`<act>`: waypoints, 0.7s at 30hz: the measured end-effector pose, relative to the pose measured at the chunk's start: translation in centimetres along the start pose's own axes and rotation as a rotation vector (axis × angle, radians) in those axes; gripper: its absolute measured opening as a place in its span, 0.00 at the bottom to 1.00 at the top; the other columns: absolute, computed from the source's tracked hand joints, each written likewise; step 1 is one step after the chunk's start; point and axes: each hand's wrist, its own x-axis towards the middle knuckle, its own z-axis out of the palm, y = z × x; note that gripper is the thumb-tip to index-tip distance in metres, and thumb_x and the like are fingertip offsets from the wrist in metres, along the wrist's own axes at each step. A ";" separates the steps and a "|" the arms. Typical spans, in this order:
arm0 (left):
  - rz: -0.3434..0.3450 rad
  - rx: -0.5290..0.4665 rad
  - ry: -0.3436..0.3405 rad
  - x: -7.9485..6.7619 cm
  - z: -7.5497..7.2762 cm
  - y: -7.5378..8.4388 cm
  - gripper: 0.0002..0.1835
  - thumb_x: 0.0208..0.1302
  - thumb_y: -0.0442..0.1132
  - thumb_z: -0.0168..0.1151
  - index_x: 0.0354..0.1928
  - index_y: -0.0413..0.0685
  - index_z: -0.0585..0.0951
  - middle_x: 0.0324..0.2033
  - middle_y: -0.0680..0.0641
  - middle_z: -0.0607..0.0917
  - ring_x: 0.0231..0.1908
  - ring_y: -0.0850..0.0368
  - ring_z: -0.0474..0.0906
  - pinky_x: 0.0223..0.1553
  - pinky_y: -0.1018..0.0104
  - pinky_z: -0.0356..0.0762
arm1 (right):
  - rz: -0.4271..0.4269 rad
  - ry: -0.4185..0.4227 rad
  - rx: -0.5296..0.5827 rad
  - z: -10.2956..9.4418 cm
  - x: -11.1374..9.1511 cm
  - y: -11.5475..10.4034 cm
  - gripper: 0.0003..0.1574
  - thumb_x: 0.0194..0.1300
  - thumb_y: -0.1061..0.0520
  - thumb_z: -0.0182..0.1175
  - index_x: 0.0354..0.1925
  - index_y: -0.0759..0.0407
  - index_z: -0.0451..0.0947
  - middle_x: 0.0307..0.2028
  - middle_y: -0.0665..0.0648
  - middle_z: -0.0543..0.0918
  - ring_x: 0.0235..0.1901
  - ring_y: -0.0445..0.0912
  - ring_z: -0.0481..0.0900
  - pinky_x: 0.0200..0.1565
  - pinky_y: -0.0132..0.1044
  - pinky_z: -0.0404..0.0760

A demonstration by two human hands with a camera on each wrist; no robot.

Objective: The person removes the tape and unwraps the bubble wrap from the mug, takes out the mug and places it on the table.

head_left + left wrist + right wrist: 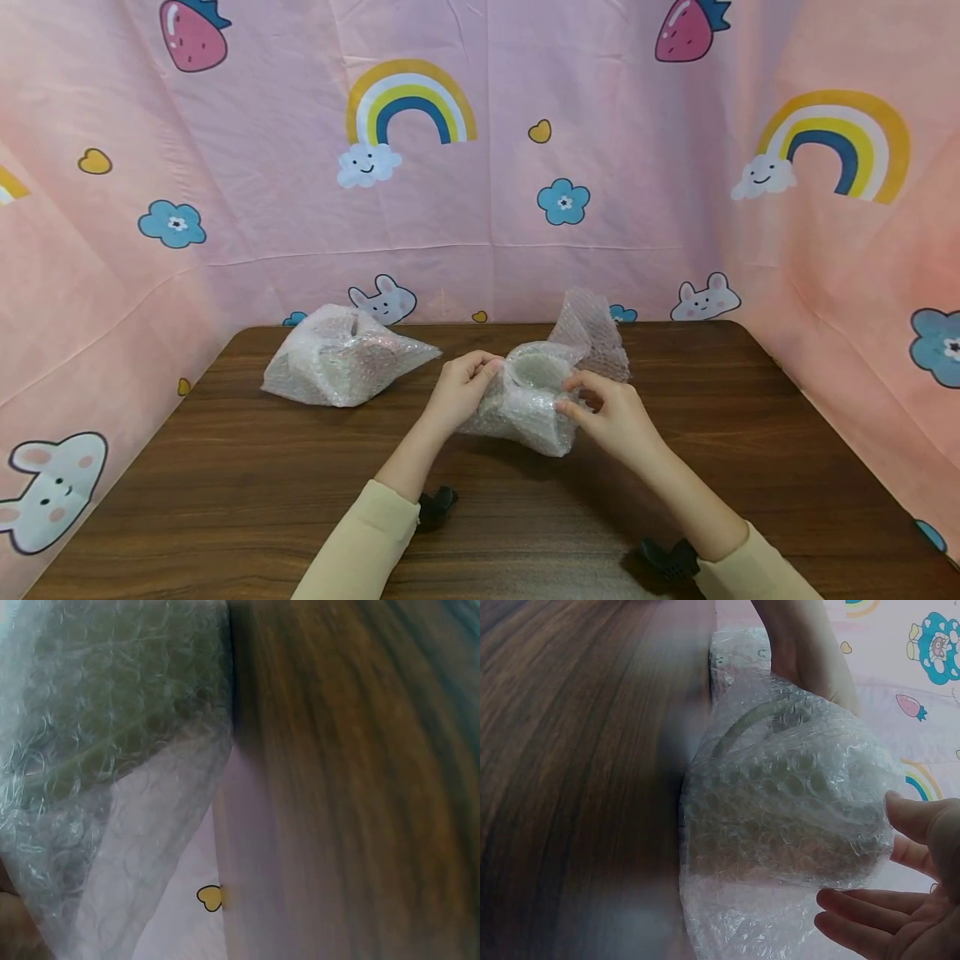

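A pale greenish mug [537, 372] is swathed in clear bubble wrap [536, 421] near the middle of the table. Its round end faces up, and its curved handle [744, 722] shows through the plastic in the right wrist view. My left hand [465, 385] pinches the wrap at the mug's left side. On the right side, my right hand [617, 417] holds the wrap between thumb and forefinger, its other fingers [862, 915] loosely spread. Close to the left wrist camera, the wrap [112, 697] hides most of the left hand.
Another bubble-wrapped bundle [337, 358] sits at the back left of the brown wooden table [262, 500]; its contents cannot be made out. A loose tail of bubble wrap [592, 333] stands up behind the mug. A pink printed cloth [480, 208] hangs around the table's back and sides.
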 end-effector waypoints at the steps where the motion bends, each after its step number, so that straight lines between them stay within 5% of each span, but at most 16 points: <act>1: -0.012 -0.008 0.010 0.1 0.0 0.0 0.12 0.71 0.40 0.56 0.42 0.42 0.84 0.18 0.54 0.74 0.20 0.61 0.62 0.24 0.67 0.64 | 0.001 0.000 -0.003 0.0 0.0 0.0 0.12 0.58 0.51 0.69 0.41 0.53 0.82 0.28 0.47 0.82 0.15 0.38 0.62 0.19 0.34 0.68; 6: -0.076 -0.003 0.056 0.4 0.0 0.1 0.12 0.71 0.39 0.54 0.41 0.40 0.84 0.27 0.49 0.82 0.24 0.59 0.68 0.25 0.66 0.67 | 0.001 0.001 -0.009 0.0 0.1 0.1 0.12 0.58 0.51 0.69 0.40 0.52 0.82 0.23 0.45 0.78 0.16 0.38 0.63 0.19 0.34 0.68; 14: -0.126 -0.009 0.078 1.3 0.0 0.1 0.14 0.73 0.39 0.52 0.42 0.37 0.84 0.36 0.45 0.85 0.32 0.56 0.74 0.32 0.65 0.73 | -0.003 0.008 -0.006 -0.1 0.1 0.1 0.12 0.57 0.53 0.70 0.40 0.52 0.82 0.31 0.49 0.83 0.19 0.40 0.67 0.23 0.35 0.72; 18: -0.187 -0.045 0.069 1.7 -0.3 -0.4 0.15 0.73 0.41 0.51 0.42 0.37 0.83 0.21 0.50 0.76 0.22 0.59 0.65 0.23 0.67 0.65 | 0.003 0.002 0.001 0.0 0.1 0.0 0.11 0.57 0.53 0.70 0.40 0.51 0.81 0.36 0.50 0.84 0.23 0.42 0.72 0.27 0.36 0.75; 21: -0.245 -0.099 0.054 1.8 -0.5 -0.9 0.18 0.75 0.43 0.49 0.30 0.38 0.79 0.14 0.51 0.62 0.16 0.59 0.55 0.20 0.67 0.57 | 0.011 -0.001 0.005 -0.1 0.0 0.0 0.11 0.57 0.53 0.70 0.39 0.51 0.81 0.36 0.50 0.84 0.24 0.43 0.74 0.28 0.37 0.76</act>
